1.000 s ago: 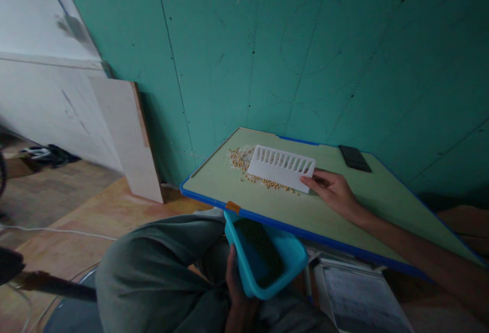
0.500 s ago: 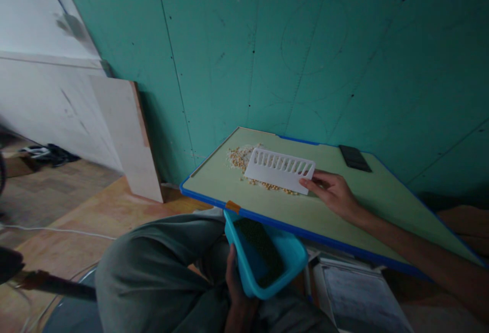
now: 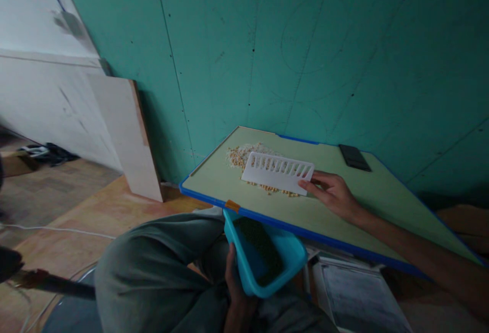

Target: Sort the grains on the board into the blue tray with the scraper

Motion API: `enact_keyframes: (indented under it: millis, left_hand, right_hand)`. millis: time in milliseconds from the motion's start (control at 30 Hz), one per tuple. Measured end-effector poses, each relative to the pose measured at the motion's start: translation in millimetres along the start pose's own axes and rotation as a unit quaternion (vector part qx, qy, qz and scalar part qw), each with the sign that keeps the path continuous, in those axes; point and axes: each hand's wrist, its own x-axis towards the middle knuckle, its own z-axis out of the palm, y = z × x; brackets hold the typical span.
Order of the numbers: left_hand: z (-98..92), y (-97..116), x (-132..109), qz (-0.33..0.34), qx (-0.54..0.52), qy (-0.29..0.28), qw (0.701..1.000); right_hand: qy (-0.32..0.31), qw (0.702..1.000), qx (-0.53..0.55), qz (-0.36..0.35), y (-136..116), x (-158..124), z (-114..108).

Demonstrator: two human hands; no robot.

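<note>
My right hand (image 3: 333,193) pinches the right end of a white slotted plastic scraper (image 3: 277,172), which stands tilted on the green table (image 3: 305,211). Pale yellow beans (image 3: 240,156) lie in a pile behind and under the scraper, with a thin line of them along its front edge. My left hand (image 3: 234,277) grips a blue plastic tub (image 3: 290,254) from below, under the table's blue front edge. The tub holds dark green beans (image 3: 260,249).
A black phone (image 3: 354,157) lies at the table's far right, by the teal wall. A pale board (image 3: 128,134) leans on the wall at left. My knee (image 3: 153,267) in grey trousers is below the table. Papers (image 3: 359,297) lie under the table at right.
The scraper has slid a little toward the table's front edge and to the left, dragging a line of beans with it. The tub and my left hand stay put.
</note>
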Motion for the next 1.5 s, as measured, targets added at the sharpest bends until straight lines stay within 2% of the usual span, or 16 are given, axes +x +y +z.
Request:
enact_keyframes:
  millis: [100,200,333,433,500,633,1000,1233,1400,1500]
  left_hand:
    - [5.6,-1.2,-4.0,-0.004,0.012,-0.029,1.0]
    - [20.5,-4.7,-15.7,0.011,0.018,-0.058,0.998]
    - [34.5,-8.4,-27.1,0.016,-0.011,-0.048,0.999]
    - [27.4,-6.3,-21.9,0.028,-0.001,-0.012,1.0]
    - [16.8,-3.3,-14.4,0.008,-0.014,0.011,1.0]
    - [1.4,0.2,-4.1,-0.039,-0.029,0.003,0.999]
    - [16.2,0.4,-10.8,-0.03,-0.033,-0.004,0.999]
    - [13.9,-3.1,-11.0,-0.022,-0.03,-0.022,0.999]
    - [4.4,-0.9,-4.0,-0.002,0.02,0.01,1.0]
    - [2.2,1.1,-1.7,-0.021,0.021,-0.024,0.999]
  right_hand:
    - [-0.002,1.0,0.0,0.0,-0.7,-0.3,0.2]
    - [-0.002,1.0,0.001,0.004,-3.1,-0.3,0.2]
    - [-0.002,1.0,0.0,0.002,-6.3,-0.6,0.3]
    - [-0.003,1.0,-0.004,0.002,-6.5,-1.3,0.0]
    - [-0.007,1.0,-0.008,0.003,-6.1,-1.7,-0.3]
    - [-0.009,1.0,-0.013,-0.003,-6.1,-1.9,-1.0]
    - [-0.014,1.0,-0.02,-0.014,-3.8,-3.4,-1.1]
    - [-0.02,0.999,-0.024,-0.022,-4.9,-3.8,-1.3]
    - [-0.028,0.999,-0.02,-0.022,-8.9,-3.5,-1.7]
    - [-0.029,0.999,-0.015,-0.017,-9.7,-3.8,-1.5]
